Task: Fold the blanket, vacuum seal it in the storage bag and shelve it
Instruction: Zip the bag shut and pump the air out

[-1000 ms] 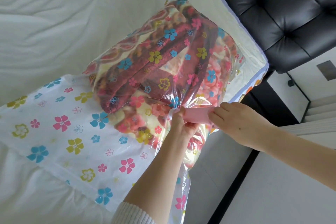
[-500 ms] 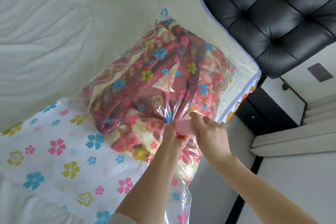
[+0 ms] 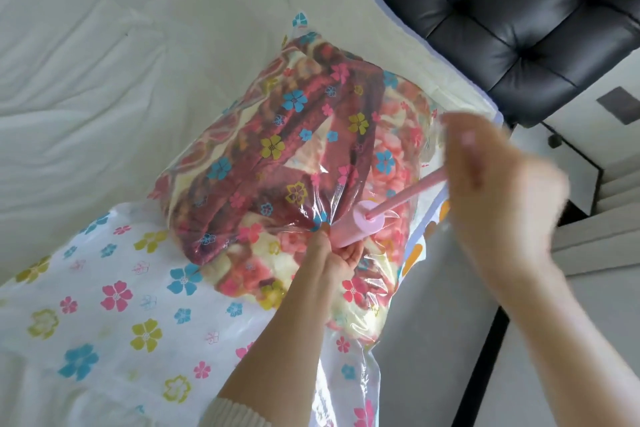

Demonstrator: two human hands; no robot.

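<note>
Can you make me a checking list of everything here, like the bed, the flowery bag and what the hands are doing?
Surface: white bed, creased.
Job's things: flowery storage bag lying on the bed, blanket inside; pink hand pump on the bag, rod pulled out.
Clutter: nothing seen.
Hands: left hand grips the pump body; right hand holds the rod's end, blurred.
Cables: nothing seen.
Surroundings: black padded headboard, pale floor.
</note>
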